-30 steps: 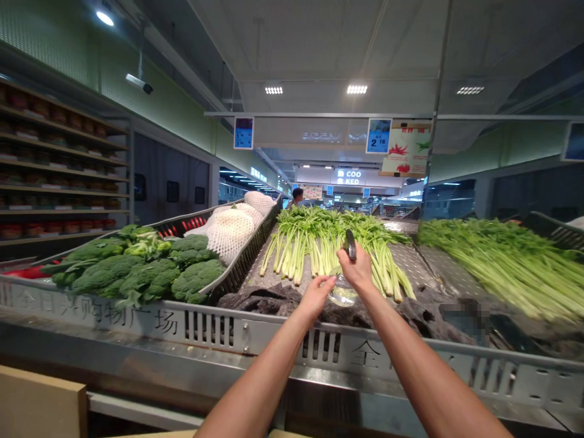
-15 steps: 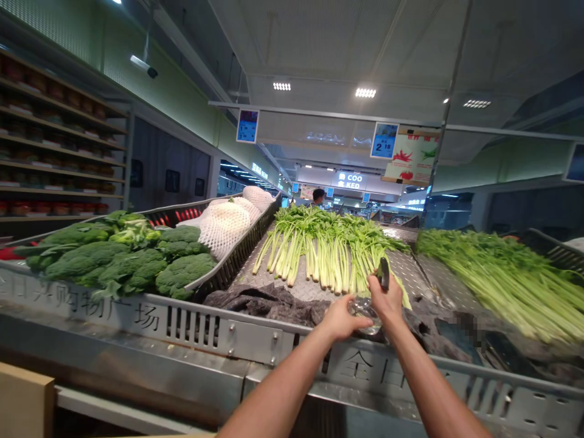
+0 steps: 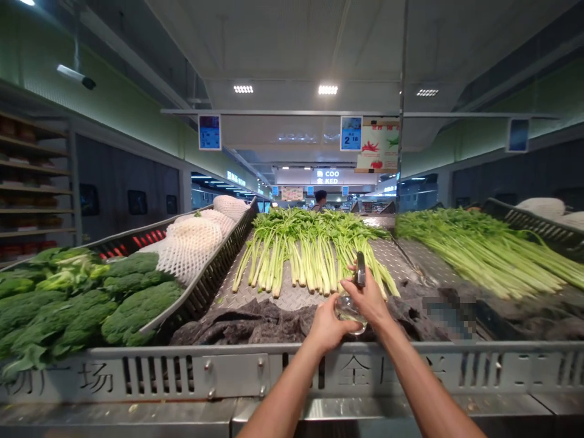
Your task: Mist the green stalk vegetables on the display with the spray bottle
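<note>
Head view: left hand's fingers cup clear bottle; right hand's are too hidden to tell.

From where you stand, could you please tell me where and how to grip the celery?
I would grip the celery low on its pale stalks, from the near side and above: they lie on the textured tray with their bases toward you and the loose leaves at the far end.
</note>
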A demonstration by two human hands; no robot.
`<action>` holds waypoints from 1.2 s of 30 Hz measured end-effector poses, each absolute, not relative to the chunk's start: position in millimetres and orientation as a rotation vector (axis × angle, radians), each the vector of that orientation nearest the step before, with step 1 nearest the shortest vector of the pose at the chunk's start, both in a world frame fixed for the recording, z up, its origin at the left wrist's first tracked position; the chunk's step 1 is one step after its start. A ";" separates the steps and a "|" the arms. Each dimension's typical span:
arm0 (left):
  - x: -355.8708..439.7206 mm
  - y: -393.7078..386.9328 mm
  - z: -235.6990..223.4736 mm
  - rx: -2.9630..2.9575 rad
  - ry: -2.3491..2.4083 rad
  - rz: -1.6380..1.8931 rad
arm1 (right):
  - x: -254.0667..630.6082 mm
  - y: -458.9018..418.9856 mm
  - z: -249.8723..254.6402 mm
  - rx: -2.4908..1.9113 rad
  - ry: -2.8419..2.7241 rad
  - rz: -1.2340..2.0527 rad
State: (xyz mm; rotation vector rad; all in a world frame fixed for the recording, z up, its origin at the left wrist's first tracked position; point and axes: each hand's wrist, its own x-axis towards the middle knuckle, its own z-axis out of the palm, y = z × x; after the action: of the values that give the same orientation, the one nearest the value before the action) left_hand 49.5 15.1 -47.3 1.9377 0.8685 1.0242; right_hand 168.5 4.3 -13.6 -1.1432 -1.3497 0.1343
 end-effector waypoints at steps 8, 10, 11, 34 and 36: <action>53.1 12.5 -47.1 2.148 1.070 0.981 | 176.4 10.9 -42.8 -1.131 -1.001 0.028; 53.8 11.8 -47.9 2.195 1.087 0.989 | 176.7 8.8 -44.4 -1.115 -0.990 0.000; 54.1 11.6 -48.3 2.207 1.108 0.989 | 176.6 7.7 -44.7 -1.110 -0.987 -0.011; 51.6 5.2 -43.1 2.259 1.176 0.927 | 173.7 2.3 -47.0 -1.102 -1.026 -0.173; 51.4 5.5 -43.1 2.259 1.182 0.925 | 173.1 1.3 -46.4 -1.109 -1.025 -0.189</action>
State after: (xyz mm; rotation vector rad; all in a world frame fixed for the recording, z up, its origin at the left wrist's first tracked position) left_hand 51.4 5.5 -43.1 2.2586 1.1822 0.9246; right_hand 173.1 1.3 -46.4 -1.1092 -1.0251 -0.1887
